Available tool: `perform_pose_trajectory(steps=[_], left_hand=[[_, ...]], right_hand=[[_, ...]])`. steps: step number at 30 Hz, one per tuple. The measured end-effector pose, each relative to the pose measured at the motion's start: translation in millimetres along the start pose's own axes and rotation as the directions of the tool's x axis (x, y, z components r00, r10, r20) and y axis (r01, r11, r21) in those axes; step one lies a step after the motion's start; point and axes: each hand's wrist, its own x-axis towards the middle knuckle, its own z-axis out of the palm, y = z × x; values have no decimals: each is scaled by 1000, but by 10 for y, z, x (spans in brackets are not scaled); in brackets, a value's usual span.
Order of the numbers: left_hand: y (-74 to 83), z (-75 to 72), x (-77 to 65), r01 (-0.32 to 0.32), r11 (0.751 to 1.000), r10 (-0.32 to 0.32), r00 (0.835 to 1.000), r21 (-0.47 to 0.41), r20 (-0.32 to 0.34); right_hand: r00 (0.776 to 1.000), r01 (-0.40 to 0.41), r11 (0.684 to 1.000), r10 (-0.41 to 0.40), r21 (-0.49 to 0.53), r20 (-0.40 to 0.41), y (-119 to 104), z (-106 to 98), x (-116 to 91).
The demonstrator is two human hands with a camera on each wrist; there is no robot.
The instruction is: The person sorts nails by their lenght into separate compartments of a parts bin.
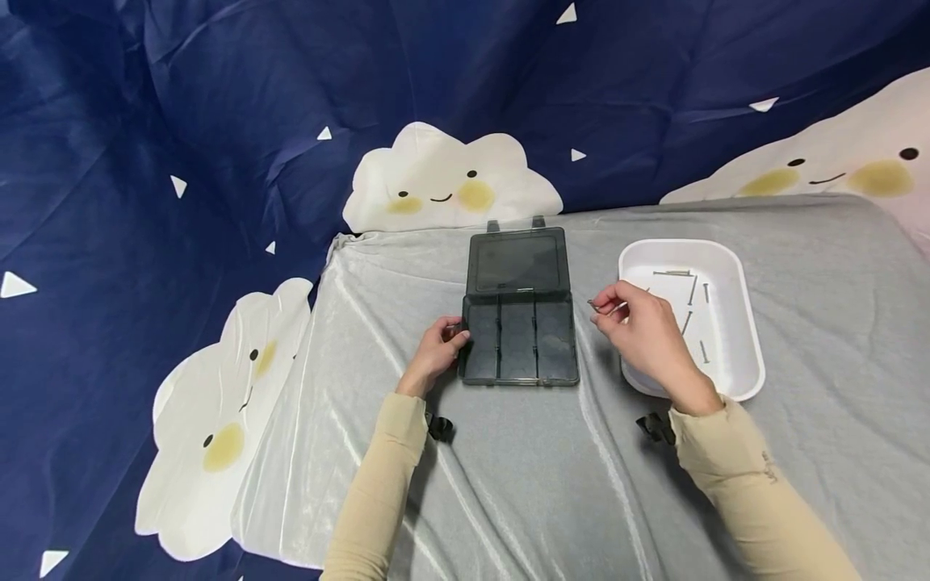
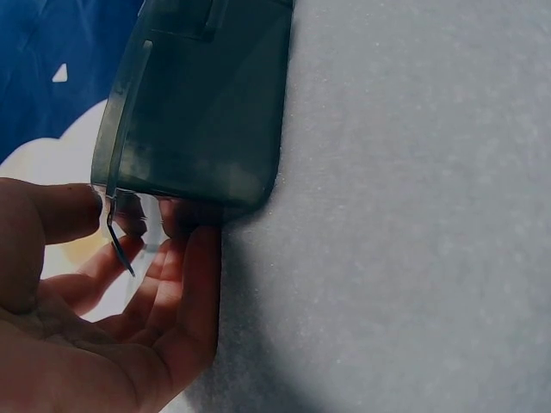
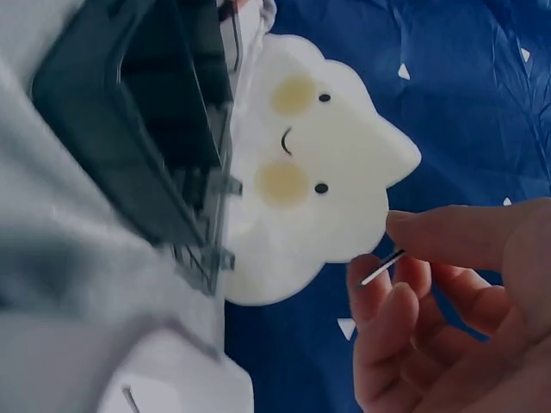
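Locating Containers & Contents

Backdrop (image 1: 247, 97): dk. blue fabric w/ white clouds, behind work area.

Gray cloth (image 1: 523, 484): supports both containers, set side by side w/ gap btwn.

White tray (image 1: 729, 339): R-hand container, rounded corners. Contents: several loose metal fasteners (image 1: 692, 290), scattered at various angles; thread detail too small to tell.

Dk. box (image 1: 517, 355): L of tray. Lid (image 1: 518, 260) hinged at far side, laid back; two latches (image 1: 493, 227) on lid's far edge. Dividers (image 1: 498, 335) (qty. 2) split base into 3 compts., side by side; floor visible in each.

R hand (image 1: 647, 331): over tray's L rim; narrow pinch, thumb to fingertips, on held fastener (image 1: 592, 305).

L hand (image 1: 436, 349): holds box's L wall, thumb at rim, other fingers outside.

Held fastener position: raised above cloth btwn box & tray, just beside box's R wall; thin shaft protrudes past fingertips.
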Motion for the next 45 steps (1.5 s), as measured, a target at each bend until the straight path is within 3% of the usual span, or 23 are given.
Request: perform_pose_trajectory(steps=[9, 21, 45], left_hand=[[-6, -4, 16, 4, 1000, -4, 1000, 1, 8], [7, -3, 0, 11, 1000, -11, 1000, -14, 9], [-2, 3, 0, 22, 1000, -22, 1000, -13, 5]], right_hand=[[998, -52, 994, 48, 97, 39, -55, 297, 67], [993, -56, 985, 38, 161, 108, -80, 609, 165], [966, -141, 973, 95, 183, 239, -56, 936, 330]])
